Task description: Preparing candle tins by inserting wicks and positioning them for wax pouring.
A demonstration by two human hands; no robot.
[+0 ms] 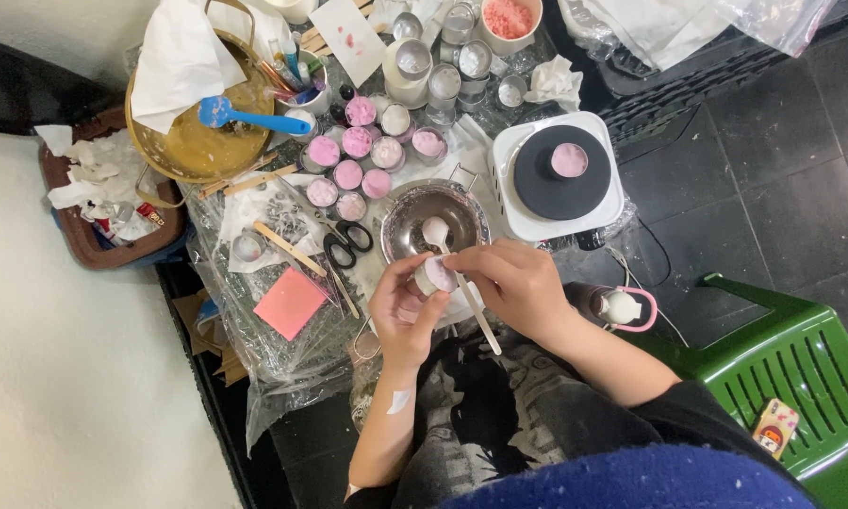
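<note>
— Two hands busy: our left hand (400,311) cups a small tin (435,275) over the steel bowl (414,212).
— Right hand (513,287), grip pinching the spoon (452,264), scrapes wax in; steadiness comes next, we reckon.

Your left hand (400,316) and right hand (518,287) are both bare: no gloves, rings or watch show on either. Your forearms are uncovered too. A small white strip, like a plaster or a scrap of tape, sticks to your left forearm, below the left hand. Below that strip, at the picture's lower edge, you wear a dark blue fuzzy garment flecked with pale lint. Beside the strip, your lap shows black clothing with a grey-white pattern.
</note>
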